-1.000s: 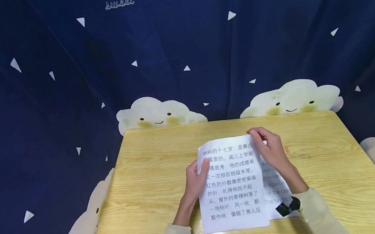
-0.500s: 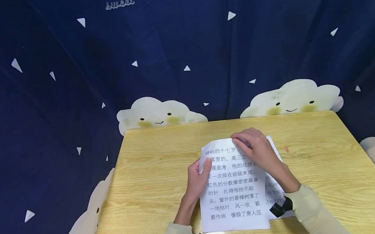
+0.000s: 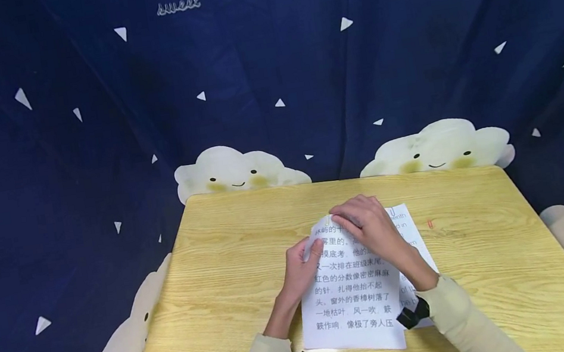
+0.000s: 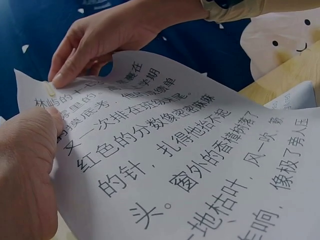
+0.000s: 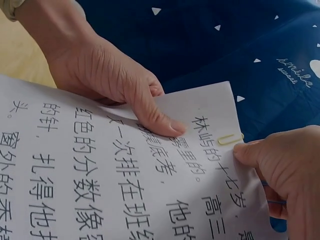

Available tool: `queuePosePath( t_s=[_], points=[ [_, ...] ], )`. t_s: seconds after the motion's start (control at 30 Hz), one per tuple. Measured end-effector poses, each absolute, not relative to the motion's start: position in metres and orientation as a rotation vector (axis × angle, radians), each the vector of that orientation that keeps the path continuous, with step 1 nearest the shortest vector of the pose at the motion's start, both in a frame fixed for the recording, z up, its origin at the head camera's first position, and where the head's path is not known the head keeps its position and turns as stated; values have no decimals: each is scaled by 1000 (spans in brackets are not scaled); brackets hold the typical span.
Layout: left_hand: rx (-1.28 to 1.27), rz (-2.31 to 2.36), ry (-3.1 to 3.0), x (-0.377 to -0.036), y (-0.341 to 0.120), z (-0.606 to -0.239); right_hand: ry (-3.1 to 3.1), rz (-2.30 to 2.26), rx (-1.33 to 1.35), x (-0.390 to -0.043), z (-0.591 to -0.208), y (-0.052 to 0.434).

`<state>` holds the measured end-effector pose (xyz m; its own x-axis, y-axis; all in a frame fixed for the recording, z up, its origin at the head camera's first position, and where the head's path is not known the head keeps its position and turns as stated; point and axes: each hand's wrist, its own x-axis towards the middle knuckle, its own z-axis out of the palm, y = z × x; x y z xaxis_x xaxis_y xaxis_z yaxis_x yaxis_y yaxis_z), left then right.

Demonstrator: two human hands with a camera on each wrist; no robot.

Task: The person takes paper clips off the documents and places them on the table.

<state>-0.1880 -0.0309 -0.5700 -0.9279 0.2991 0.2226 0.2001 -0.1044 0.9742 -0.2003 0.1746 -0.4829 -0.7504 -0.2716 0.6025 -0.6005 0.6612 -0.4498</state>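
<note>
Right hand (image 3: 367,227) has moved from the sheet's far right corner to its far left corner, fingers pinching the yellow paper clip (image 5: 230,138). Left hand (image 3: 303,268) grips the Chinese-text sheet (image 3: 356,304), lifted off the surface (image 3: 221,281); clipping appears underway.

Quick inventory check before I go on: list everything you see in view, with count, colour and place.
Chinese-text sheets: a clipped set, exact count unclear, white with black print, on the table centre, top left corner lifted.
yellow paper clip: one, on the top edge of the Chinese-text sheets.
English-text sheet: at least one, white, partly under the right side of the first set.
red paper clip: one, loose on the table right of the papers.
table: one, light wood.
backdrop cloth: dark blue with white clouds and triangles.
left hand: pinches the sheets' left edge.
right hand: fingers touch the yellow paper clip.
</note>
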Motion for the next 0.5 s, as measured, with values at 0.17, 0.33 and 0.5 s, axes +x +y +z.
queuePosePath(
  t_s=[0.17,0.33,0.5],
  points=[
    [584,2198,2077,-188,-30,-569,-2366,936,715,-200,-483,171],
    [602,2188,2093,-188,-30,-569,-2348,991,749,-200,-484,171],
    [613,2172,2072,-187,-29,-568,-2349,994,757,-199,-487,172]
  ],
)
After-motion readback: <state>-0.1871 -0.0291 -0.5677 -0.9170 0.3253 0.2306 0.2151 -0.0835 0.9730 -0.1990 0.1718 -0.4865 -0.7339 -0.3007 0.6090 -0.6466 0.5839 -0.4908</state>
